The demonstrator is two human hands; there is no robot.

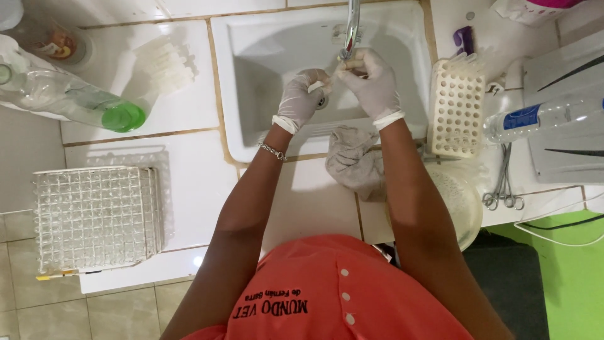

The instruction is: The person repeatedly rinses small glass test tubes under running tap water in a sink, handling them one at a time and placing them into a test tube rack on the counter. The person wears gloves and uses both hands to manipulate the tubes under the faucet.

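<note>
Both my hands wear white gloves and meet over the white sink, just under the tip of the metal faucet. My left hand is curled with its fingers closed on a small pale object, too small to identify. My right hand is beside it, fingers pinched together at the faucet's tip and on the same small object. A thin bracelet is on my left wrist.
A grey cloth hangs over the sink's front edge. To the right are a white perforated tube rack, a blue-labelled bottle, metal forceps and a round bowl. To the left are a wire rack of glass tubes and a green-capped bottle.
</note>
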